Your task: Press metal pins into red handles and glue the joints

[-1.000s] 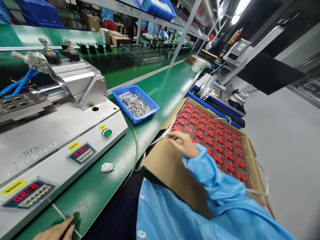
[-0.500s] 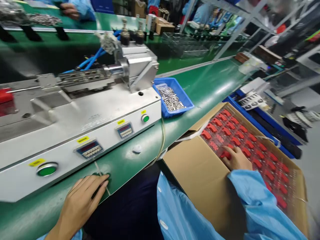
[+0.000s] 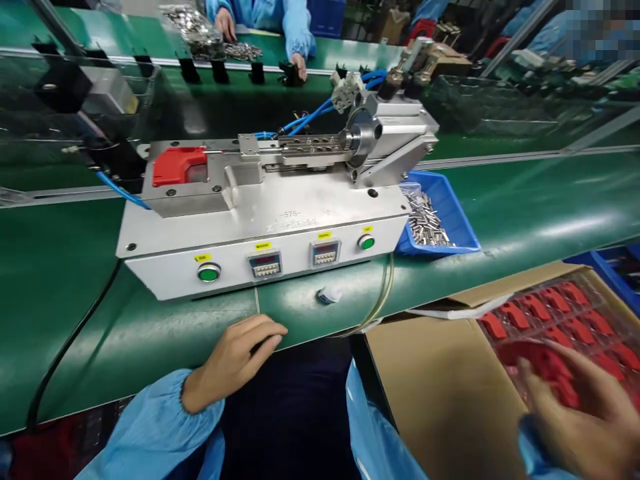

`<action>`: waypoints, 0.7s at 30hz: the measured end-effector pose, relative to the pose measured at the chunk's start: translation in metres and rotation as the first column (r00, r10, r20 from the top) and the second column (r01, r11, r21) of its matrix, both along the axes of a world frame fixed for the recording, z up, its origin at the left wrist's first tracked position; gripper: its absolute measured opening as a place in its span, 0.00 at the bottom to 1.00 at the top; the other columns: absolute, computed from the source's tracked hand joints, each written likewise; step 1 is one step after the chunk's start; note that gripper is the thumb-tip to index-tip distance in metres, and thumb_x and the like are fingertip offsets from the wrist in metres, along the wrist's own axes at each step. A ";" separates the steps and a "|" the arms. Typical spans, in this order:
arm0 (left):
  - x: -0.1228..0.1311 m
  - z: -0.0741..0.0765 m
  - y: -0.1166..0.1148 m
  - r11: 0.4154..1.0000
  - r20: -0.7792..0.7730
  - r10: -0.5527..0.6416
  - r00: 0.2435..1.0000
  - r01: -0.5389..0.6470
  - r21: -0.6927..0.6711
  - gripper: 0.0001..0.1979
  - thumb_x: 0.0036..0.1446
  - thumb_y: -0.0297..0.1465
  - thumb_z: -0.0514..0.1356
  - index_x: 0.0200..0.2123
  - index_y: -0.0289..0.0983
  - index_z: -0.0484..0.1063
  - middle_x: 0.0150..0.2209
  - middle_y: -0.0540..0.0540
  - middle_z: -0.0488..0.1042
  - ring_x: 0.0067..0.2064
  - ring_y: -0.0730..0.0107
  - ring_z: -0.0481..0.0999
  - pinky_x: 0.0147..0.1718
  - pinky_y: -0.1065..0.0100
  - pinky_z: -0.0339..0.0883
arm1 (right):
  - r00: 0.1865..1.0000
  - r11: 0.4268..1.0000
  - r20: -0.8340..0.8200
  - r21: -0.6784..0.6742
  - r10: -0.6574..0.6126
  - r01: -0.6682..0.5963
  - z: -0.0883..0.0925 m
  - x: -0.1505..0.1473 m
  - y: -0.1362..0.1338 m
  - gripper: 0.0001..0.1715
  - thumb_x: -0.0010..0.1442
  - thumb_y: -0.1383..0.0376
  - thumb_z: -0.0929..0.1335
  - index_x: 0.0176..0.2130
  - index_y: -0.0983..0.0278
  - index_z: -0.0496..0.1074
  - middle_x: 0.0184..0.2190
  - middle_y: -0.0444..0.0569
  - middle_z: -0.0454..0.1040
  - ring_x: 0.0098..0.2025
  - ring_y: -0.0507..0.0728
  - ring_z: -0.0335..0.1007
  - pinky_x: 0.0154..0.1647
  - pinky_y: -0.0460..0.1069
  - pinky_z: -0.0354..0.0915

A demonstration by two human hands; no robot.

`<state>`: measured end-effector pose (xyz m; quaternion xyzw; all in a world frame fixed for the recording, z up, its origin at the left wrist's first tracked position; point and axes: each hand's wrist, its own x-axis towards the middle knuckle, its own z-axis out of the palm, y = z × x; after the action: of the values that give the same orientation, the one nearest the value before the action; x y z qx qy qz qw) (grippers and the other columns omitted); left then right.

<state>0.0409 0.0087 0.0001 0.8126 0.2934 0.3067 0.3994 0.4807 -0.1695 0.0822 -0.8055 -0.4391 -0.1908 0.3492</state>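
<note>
room: factory assembly line, a long green-topped worktop (image 3: 525,213) running across the view, a second green bench beyond it.
far side: a co-worker in a blue smock, one hand (image 3: 225,23) beside a heap of small silver metal parts (image 3: 193,30).
machine: white and brushed-steel benchtop press (image 3: 265,227) on the worktop, with blue pneumatic tubes (image 3: 310,117), two red-digit timers (image 3: 265,265) and two round green buttons (image 3: 209,272). a red moulded part (image 3: 179,167) sits in the nest at its left end.
bin: shallow blue plastic tray (image 3: 437,213) of short silver metal pins (image 3: 425,220), just right of the press.
left hand: (image 3: 235,360) relaxed and open, holding nothing, resting on the worktop edge in front of the press, near a thin upright wire (image 3: 256,300).
right hand: (image 3: 575,420) curled around a blurred red plastic piece (image 3: 545,367), low in the lower right corner, just above the tray of parts.
box: open brown cardboard box (image 3: 440,387) at lower right, holding a clear plastic tray (image 3: 595,313) with rows of red plastic parts (image 3: 535,308).
</note>
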 end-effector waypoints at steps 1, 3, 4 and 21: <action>0.009 0.004 -0.002 0.997 0.042 -0.022 0.999 0.026 -0.077 0.12 0.79 0.32 0.55 0.52 0.39 0.79 0.42 0.44 0.82 0.41 0.67 0.81 0.43 0.68 0.74 | 0.986 0.986 -0.051 -0.056 0.157 -0.160 -0.001 -0.030 0.015 0.22 0.59 0.47 0.80 0.48 0.54 0.84 0.38 0.55 0.84 0.36 0.64 0.83 0.34 0.57 0.77; 0.027 0.012 -0.005 0.967 0.131 -0.075 0.989 0.104 -0.233 0.15 0.79 0.37 0.55 0.58 0.40 0.78 0.48 0.42 0.82 0.43 0.66 0.81 0.45 0.67 0.74 | 0.839 0.846 -0.196 -0.071 0.507 -0.528 -0.005 -0.092 0.046 0.19 0.68 0.57 0.76 0.57 0.56 0.81 0.45 0.55 0.85 0.44 0.64 0.86 0.44 0.55 0.82; 0.034 0.015 -0.007 0.941 0.175 -0.105 0.979 0.155 -0.301 0.16 0.79 0.40 0.56 0.59 0.39 0.77 0.49 0.41 0.81 0.44 0.65 0.80 0.46 0.66 0.75 | 0.703 0.720 -0.292 -0.062 0.649 -0.691 -0.007 -0.120 0.061 0.19 0.70 0.63 0.74 0.60 0.57 0.79 0.47 0.55 0.85 0.46 0.62 0.86 0.48 0.55 0.83; 0.019 -0.003 0.004 0.639 0.218 0.471 0.855 -0.161 -0.752 0.26 0.58 0.54 0.74 0.40 0.37 0.79 0.32 0.46 0.81 0.31 0.68 0.78 0.30 0.70 0.74 | 0.580 0.757 -0.559 0.138 0.592 -0.639 -0.076 -0.169 0.125 0.26 0.66 0.62 0.76 0.62 0.59 0.75 0.54 0.56 0.78 0.53 0.63 0.80 0.48 0.57 0.81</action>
<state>0.0602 0.0127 -0.0031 0.4490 0.4420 0.3931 0.6698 0.3122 -0.0440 0.0063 -0.6339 -0.5721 0.2099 0.4763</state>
